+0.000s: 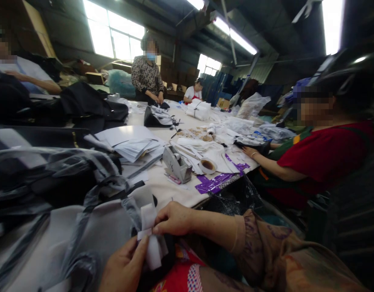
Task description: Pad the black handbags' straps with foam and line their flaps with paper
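Note:
My right hand (171, 219) is closed, its fingertips pinching the upper part of a narrow white strip (150, 239) of paper or fabric. Low in the picture, my left hand (124, 267) is closed on the lower end of the same strip with thumb and fingers. The strip sits over a dark item (165, 259) in my lap. A clear plastic bag (83, 243) with something white inside lies just left of my hands.
A long pale table (162, 186) carries a grey tape dispenser (177, 164), a tape roll (207, 165), stacks of white paper (135, 146), purple film (217, 182) and black bags (83, 105). A person in red (321, 158) sits at right; others work farther back.

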Available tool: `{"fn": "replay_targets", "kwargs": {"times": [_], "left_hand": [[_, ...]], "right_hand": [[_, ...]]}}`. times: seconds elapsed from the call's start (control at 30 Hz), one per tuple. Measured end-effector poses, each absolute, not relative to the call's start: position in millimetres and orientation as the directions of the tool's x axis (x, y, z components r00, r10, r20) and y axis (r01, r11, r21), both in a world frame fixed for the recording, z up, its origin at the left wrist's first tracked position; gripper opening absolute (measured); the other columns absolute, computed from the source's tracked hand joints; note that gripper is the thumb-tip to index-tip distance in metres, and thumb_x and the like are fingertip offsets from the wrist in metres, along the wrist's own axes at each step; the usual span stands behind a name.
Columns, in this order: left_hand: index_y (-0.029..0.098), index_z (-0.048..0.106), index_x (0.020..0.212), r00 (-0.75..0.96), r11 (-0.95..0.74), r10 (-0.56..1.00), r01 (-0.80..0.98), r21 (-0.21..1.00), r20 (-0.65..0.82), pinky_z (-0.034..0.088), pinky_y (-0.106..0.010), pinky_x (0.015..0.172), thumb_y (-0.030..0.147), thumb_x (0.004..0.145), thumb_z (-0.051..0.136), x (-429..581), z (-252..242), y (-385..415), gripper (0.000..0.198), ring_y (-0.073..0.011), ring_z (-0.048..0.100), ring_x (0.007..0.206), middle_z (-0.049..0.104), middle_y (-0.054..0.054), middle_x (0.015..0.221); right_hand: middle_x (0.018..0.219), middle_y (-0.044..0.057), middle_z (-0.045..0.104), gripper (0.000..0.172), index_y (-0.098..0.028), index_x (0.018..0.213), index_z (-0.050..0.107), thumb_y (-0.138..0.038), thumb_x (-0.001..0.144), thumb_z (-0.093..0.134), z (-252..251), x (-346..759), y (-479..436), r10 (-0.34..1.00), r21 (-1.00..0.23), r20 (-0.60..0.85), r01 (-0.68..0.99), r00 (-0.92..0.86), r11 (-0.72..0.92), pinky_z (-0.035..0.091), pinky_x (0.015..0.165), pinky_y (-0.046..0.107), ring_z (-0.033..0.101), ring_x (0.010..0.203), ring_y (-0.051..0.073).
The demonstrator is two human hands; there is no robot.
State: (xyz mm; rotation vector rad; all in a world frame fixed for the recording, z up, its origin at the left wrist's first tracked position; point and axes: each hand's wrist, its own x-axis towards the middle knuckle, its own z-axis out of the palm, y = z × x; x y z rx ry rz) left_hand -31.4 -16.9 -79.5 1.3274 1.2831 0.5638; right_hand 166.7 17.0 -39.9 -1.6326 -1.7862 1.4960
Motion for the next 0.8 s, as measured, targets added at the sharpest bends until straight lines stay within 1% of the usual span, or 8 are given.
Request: {"fn": "replay_targets", "kwargs": {"times": [0.03, 0.1, 0.2, 0.3, 0.47, 0.57, 0.7, 0.8], "left_hand": [[0.015, 0.073, 0.112, 0.306, 0.247, 0.889, 0.307, 0.919, -0.341, 0.056, -0.028, 0.072, 0.062, 0.086, 0.052, -30.8, -77.0, -20.1, 0.057, -0.0263, 0.071, 0.086, 0.077, -0.004, 0.093], [0.013, 0.071, 0.115, 0.323, 0.237, 0.891, 0.265, 0.935, -0.318, 0.054, -0.027, 0.07, 0.059, 0.09, 0.051, -29.4, -73.4, -25.2, 0.056, -0.0241, 0.069, 0.084, 0.075, -0.006, 0.092], [0.011, 0.07, 0.115, 0.337, 0.303, 0.882, 0.133, 0.944, -0.331, 0.052, -0.027, 0.067, 0.056, 0.09, 0.053, -29.4, -73.5, -28.4, 0.054, -0.0214, 0.067, 0.079, 0.074, -0.007, 0.09], [0.011, 0.07, 0.114, 0.364, 0.363, 0.866, 0.016, 0.932, -0.344, 0.053, -0.028, 0.067, 0.053, 0.09, 0.057, -32.6, -75.6, -29.9, 0.051, -0.0189, 0.065, 0.075, 0.072, -0.007, 0.087], [0.012, 0.071, 0.11, 0.395, 0.381, 0.857, -0.052, 0.923, -0.331, 0.053, -0.028, 0.07, 0.05, 0.089, 0.059, -37.4, -75.2, -31.3, 0.045, -0.0171, 0.063, 0.075, 0.071, -0.005, 0.087], [0.012, 0.071, 0.109, 0.416, 0.416, 0.841, -0.092, 0.904, -0.345, 0.053, -0.028, 0.071, 0.049, 0.089, 0.061, -38.8, -73.4, -32.0, 0.043, -0.017, 0.063, 0.075, 0.071, -0.006, 0.088], [0.012, 0.07, 0.108, 0.438, 0.464, 0.824, -0.159, 0.871, -0.359, 0.052, -0.029, 0.07, 0.047, 0.088, 0.063, -41.5, -69.5, -33.9, 0.041, -0.0154, 0.061, 0.07, 0.07, -0.005, 0.084], [0.011, 0.07, 0.105, 0.438, 0.466, 0.824, -0.163, 0.87, -0.36, 0.05, -0.028, 0.066, 0.049, 0.088, 0.062, -44.4, -65.5, -35.9, 0.042, -0.0146, 0.058, 0.067, 0.067, -0.004, 0.081]], "right_hand": [[0.057, -0.007, 0.054, 0.007, -0.013, 0.074, 0.074, -0.019, 0.074, 0.069, -39.1, 167.1, 16.1, 0.863, -0.837, -0.376, 0.524, -0.338, -0.16, 0.035, 0.054, 0.018, 0.046, 0.058, 0.008], [0.058, -0.006, 0.054, 0.01, -0.012, 0.072, 0.073, -0.018, 0.074, 0.064, -38.9, 168.1, 15.2, 0.853, -0.883, -0.331, 0.451, -0.404, -0.129, 0.035, 0.056, 0.019, 0.046, 0.06, 0.009], [0.059, -0.005, 0.053, 0.016, -0.011, 0.072, 0.071, -0.024, 0.075, 0.063, -41.0, 169.9, 15.3, 0.825, -0.924, -0.315, 0.35, -0.47, -0.153, 0.034, 0.056, 0.02, 0.045, 0.06, 0.009], [0.061, -0.004, 0.054, 0.02, -0.011, 0.075, 0.072, -0.029, 0.076, 0.064, -41.6, 170.8, 14.2, 0.812, -0.941, -0.299, 0.297, -0.501, -0.163, 0.034, 0.057, 0.02, 0.044, 0.06, 0.009], [0.071, 0.0, 0.064, 0.028, -0.011, 0.083, 0.075, -0.037, 0.078, 0.067, -44.0, 171.8, 15.4, 0.804, -0.958, -0.237, 0.268, -0.545, -0.101, 0.042, 0.066, 0.023, 0.054, 0.068, 0.013], [0.076, 0.002, 0.067, 0.03, -0.01, 0.088, 0.076, -0.038, 0.079, 0.067, -48.1, 172.4, 18.6, 0.803, -0.962, -0.202, 0.268, -0.56, -0.055, 0.046, 0.069, 0.024, 0.057, 0.073, 0.015], [0.08, 0.003, 0.069, 0.027, -0.012, 0.091, 0.077, -0.034, 0.081, 0.065, -46.1, 170.7, 19.3, 0.804, -0.959, -0.148, 0.281, -0.576, 0.025, 0.048, 0.073, 0.025, 0.06, 0.077, 0.016], [0.083, 0.003, 0.07, 0.021, -0.014, 0.088, 0.076, -0.028, 0.084, 0.061, -37.2, 165.4, 14.5, 0.807, -0.94, -0.092, 0.319, -0.583, 0.123, 0.048, 0.075, 0.026, 0.061, 0.08, 0.017]]}}
